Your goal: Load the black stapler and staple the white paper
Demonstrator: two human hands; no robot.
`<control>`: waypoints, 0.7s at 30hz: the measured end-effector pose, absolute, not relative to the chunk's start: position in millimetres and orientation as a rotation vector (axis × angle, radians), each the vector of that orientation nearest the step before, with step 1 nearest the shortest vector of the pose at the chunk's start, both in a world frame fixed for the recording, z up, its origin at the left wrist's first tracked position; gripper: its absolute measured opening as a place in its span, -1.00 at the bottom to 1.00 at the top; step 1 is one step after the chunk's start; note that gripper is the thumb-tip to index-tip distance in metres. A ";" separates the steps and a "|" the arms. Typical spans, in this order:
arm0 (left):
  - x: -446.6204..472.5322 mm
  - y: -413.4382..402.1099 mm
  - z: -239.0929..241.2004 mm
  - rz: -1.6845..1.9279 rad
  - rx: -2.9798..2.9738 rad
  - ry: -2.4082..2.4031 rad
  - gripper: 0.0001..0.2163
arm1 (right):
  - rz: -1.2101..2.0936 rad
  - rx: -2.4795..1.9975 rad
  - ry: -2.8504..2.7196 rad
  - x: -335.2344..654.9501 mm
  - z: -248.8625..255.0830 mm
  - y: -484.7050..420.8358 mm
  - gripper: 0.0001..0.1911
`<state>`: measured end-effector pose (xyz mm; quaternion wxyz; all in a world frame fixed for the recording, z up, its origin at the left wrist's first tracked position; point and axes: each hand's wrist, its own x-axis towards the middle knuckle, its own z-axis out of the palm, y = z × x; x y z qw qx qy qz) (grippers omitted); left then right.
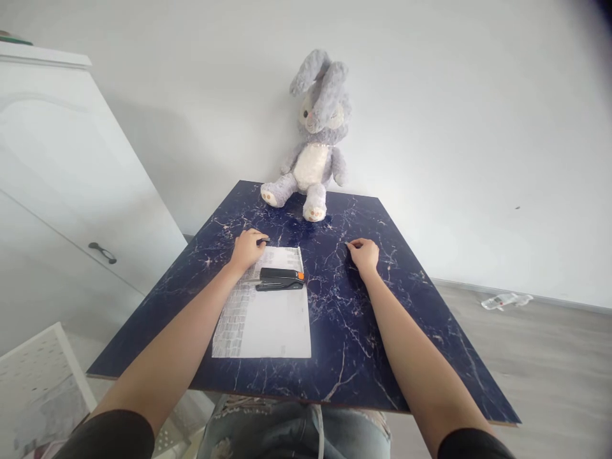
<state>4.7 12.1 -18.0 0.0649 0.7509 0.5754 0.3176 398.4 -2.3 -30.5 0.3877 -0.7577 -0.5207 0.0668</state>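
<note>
A black stapler with an orange end (280,279) lies across a white printed paper (275,325) on the dark blue table. My left hand (248,248) rests at the paper's upper left corner, its fingers curled in. A small dark bit shows by its thumb, too small to name. To the right of the paper, my right hand (364,255) is on the bare table surface with its fingertips pinched together. Something tiny may be at those fingertips, but I cannot make it out. Neither hand touches the stapler.
A grey plush rabbit (313,159) sits at the back of the marble-patterned table (335,331), leaning on the wall. A white cabinet (62,166) stands at the left. A white perforated box or rack (43,363) is at the lower left. Clear plastic (507,300) lies on the floor at right.
</note>
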 end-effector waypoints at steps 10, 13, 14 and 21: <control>4.5 13.7 -17.8 0.923 2.285 1.671 -0.80 | 0.098 -1.994 -1.383 395.3 -30.1 -4.3 -0.88; 4.8 14.0 -18.5 0.943 2.279 1.629 -0.82 | 0.097 -2.007 -1.414 391.9 -27.3 -6.3 -0.88; 5.0 13.9 -18.5 0.946 2.274 1.624 -0.82 | 0.100 -2.015 -1.420 390.9 -26.3 -7.0 -0.87; 6.4 10.8 -14.0 0.951 2.253 1.636 -0.81 | 0.113 -2.029 -1.442 387.6 -22.7 -9.8 -0.86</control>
